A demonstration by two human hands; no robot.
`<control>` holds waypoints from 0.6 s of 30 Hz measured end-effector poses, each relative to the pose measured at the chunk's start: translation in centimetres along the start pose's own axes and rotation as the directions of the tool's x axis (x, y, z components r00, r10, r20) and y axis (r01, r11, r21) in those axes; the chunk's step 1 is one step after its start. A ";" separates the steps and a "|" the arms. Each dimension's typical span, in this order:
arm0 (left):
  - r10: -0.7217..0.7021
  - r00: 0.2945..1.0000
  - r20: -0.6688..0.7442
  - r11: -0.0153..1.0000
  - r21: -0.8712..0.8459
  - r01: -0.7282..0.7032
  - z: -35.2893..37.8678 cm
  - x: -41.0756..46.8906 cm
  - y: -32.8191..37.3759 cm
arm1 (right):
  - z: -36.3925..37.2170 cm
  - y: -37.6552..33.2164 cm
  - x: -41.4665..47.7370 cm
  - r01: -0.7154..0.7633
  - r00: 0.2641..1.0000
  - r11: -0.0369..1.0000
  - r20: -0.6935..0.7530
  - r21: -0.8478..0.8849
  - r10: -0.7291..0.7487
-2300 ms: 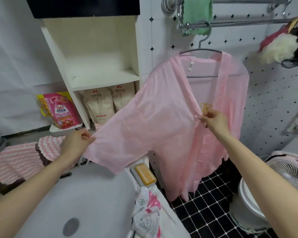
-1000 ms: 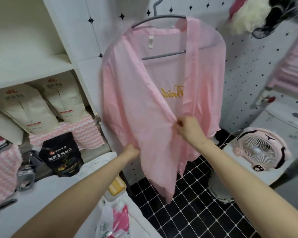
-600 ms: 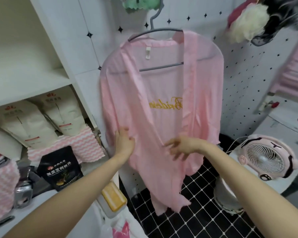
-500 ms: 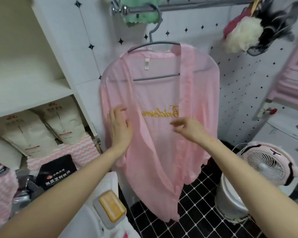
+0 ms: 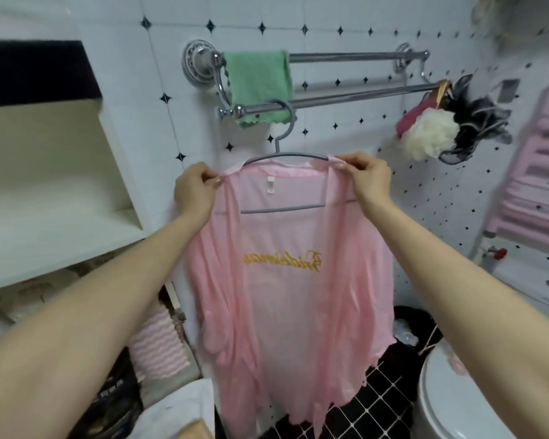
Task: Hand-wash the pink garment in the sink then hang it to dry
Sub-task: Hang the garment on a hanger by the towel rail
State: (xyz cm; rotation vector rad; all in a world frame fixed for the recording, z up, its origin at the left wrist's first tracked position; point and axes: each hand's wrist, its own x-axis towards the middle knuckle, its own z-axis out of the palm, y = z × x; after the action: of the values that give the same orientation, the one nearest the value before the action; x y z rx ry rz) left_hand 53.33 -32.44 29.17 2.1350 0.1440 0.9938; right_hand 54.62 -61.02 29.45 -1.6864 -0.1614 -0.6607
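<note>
The pink garment [image 5: 286,299], a thin robe with gold lettering, hangs open on a grey hanger [image 5: 281,153]. The hanger's hook sits over the front chrome towel rail [image 5: 346,98]. My left hand [image 5: 195,190] pinches the robe's left shoulder edge at the hanger. My right hand [image 5: 366,179] pinches the right collar edge at the other end of the hanger. The sink's white rim [image 5: 178,416] shows only at the bottom edge.
A green cloth [image 5: 257,83] hangs on the rail beside the hook. Bath puffs [image 5: 431,137] hang at the rail's right end. A white shelf unit [image 5: 57,191] stands on the left, a pink rack [image 5: 539,179] on the right, a white lidded bin [image 5: 457,403] lower right.
Both hands rose from the robe's front panels at waist height to its shoulders on the hanger. The view tilted up, bringing the towel rail into sight.
</note>
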 end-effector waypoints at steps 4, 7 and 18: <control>-0.004 0.999 -0.041 1.000 0.031 0.005 -0.3 -0.7 1.1 | 0.8 0.1 1.1 -0.057 0.996 0.996 0.061 -0.068 0.061; 0.005 1.000 0.010 0.990 -0.138 -0.004 -0.3 -0.8 1.8 | 1.4 -1.0 1.2 -0.042 0.993 0.995 0.112 0.094 0.032; -0.172 0.985 0.019 0.982 -0.081 0.173 -0.5 -1.9 0.7 | -1.8 0.9 0.5 0.019 0.999 0.996 0.032 0.082 -0.022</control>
State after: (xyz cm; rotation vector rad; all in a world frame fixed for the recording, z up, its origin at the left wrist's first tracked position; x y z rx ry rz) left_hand 51.51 -33.34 28.73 2.0159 0.2732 0.8712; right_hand 54.87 -63.10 29.09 -1.6199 -0.2267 -0.6338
